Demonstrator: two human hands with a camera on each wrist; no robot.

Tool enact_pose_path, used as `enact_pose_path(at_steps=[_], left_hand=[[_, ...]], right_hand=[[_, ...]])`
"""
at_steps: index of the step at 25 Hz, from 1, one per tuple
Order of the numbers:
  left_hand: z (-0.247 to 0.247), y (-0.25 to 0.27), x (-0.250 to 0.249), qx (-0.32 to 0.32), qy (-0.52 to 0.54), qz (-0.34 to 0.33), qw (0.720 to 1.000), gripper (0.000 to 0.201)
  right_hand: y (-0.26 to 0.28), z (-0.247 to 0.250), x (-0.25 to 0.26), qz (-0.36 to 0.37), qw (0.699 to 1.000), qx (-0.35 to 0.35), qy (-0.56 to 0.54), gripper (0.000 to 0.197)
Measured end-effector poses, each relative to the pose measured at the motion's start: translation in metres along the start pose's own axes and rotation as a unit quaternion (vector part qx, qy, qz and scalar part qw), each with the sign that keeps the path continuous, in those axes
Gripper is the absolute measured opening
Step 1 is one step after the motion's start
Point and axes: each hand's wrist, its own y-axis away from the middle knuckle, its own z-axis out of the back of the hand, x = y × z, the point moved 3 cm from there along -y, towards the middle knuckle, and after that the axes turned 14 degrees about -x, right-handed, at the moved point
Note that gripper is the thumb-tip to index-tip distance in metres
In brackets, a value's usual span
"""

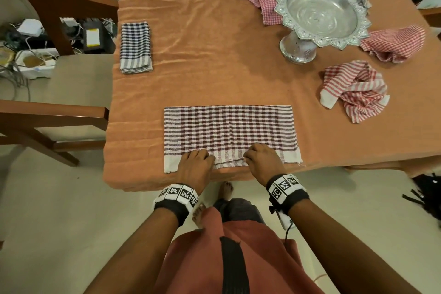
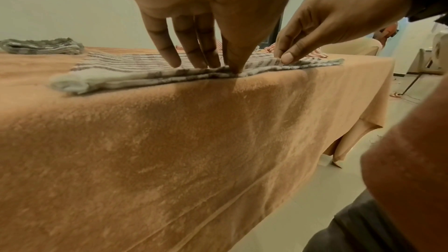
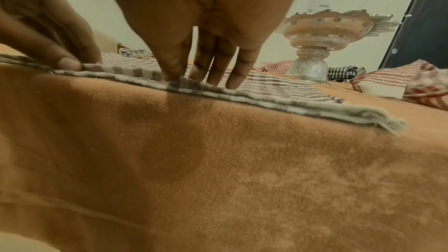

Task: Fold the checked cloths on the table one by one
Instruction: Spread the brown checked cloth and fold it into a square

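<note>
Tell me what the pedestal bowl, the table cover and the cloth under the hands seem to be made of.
Pedestal bowl: likely thin embossed metal; silvery, shiny, scalloped rim.
Table cover: orange terry-like towelling, matte, fuzzy nap in the wrist views.
Maroon checked cloth: thin woven fabric, probably cotton; frayed threads at a corner, lies in flat layers.

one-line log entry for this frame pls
step: folding brown checked cloth | left hand: pinches near edge | right hand: pinches near edge | done: folded black checked cloth
</note>
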Motion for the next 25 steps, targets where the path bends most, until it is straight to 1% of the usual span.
enact_pose_path(at_steps=[2,7,10,13,15,17,18,20,23,25], left_hand=[[0.001,-0.002,0.0,0.007,-0.01,-0.013,1.0,0.022],[0.006,0.006,0.001,-0.019,-0.004,-0.045,0.999,0.027],[0.006,0.017,-0.002,-0.026,0.011,-0.033,0.999,0.03],[0.003,0.021,-0.003,-0.02,0.014,-0.029,0.999,0.032],[0.003,0.021,-0.003,-0.018,0.022,-0.02,0.999,0.028],[0.007,0.021,-0.002,-0.036,0.033,-0.01,0.999,0.013],[0.01,0.021,-0.002,-0.048,0.042,-0.003,0.998,0.008],[0.015,0.019,-0.004,-0.061,0.059,0.012,0.996,0.015],[0.022,0.004,-0.007,-0.072,0.061,0.015,0.995,0.029],[0.025,-0.012,-0.008,-0.063,0.073,0.026,0.995,0.04]], right_hand=[[0.0,-0.001,0.0,0.005,1.0,-0.013,-0.004,0.014],[0.008,-0.001,0.002,0.021,0.999,-0.029,0.001,0.012],[0.019,-0.001,0.004,0.015,0.999,-0.032,-0.001,0.009],[0.024,-0.002,0.005,0.004,0.999,-0.033,0.002,0.006],[0.022,0.0,0.008,-0.002,1.0,-0.031,0.002,0.006],[0.023,0.004,0.01,-0.008,0.999,-0.038,-0.008,0.01],[0.023,0.006,0.011,-0.014,0.999,-0.043,-0.015,0.012],[0.022,0.007,0.013,-0.037,0.998,-0.046,-0.031,0.023],[0.007,0.007,0.018,-0.056,0.997,-0.02,-0.054,0.051],[-0.011,0.009,0.022,-0.06,0.996,0.002,-0.07,0.067]])
